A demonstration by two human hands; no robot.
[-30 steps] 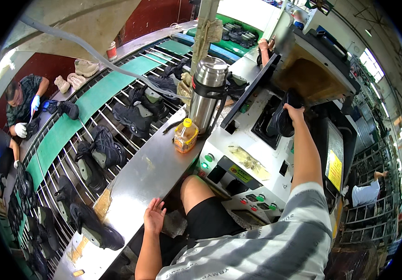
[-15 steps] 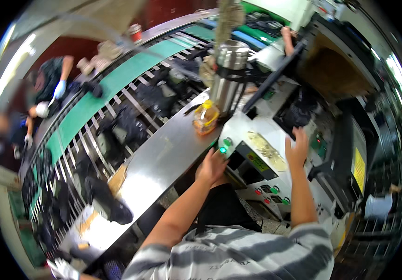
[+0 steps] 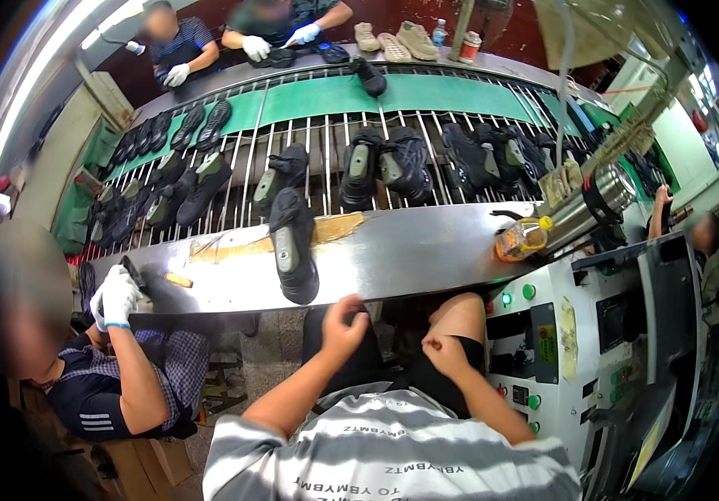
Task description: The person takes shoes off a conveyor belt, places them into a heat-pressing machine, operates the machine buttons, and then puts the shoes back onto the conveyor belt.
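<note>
My left hand (image 3: 344, 326) is just off the near edge of the metal ledge, fingers loosely curved and apart, with nothing in it. It is nearest to a black shoe (image 3: 299, 280) with a grey-green insert in its opening, lying on the ledge with its toe toward me. My right hand (image 3: 447, 355) is above my right thigh, its fingers curled in and nothing seen in them. To its right stands a white machine (image 3: 501, 330) with a lit green button (image 3: 506, 299) and several other buttons.
Several black shoes (image 3: 405, 167) rest on a roller rack, behind which runs a green conveyor belt (image 3: 313, 98). A bottle of orange liquid (image 3: 520, 240) and a steel flask (image 3: 597, 204) stand at right. A gloved co-worker (image 3: 117, 296) sits at left; others work across the belt.
My view has turned left, away from the machine. Both hands have drawn away from the machine; the left is now beside the shoe on the ledge, the right over my thigh with fingers curled.
</note>
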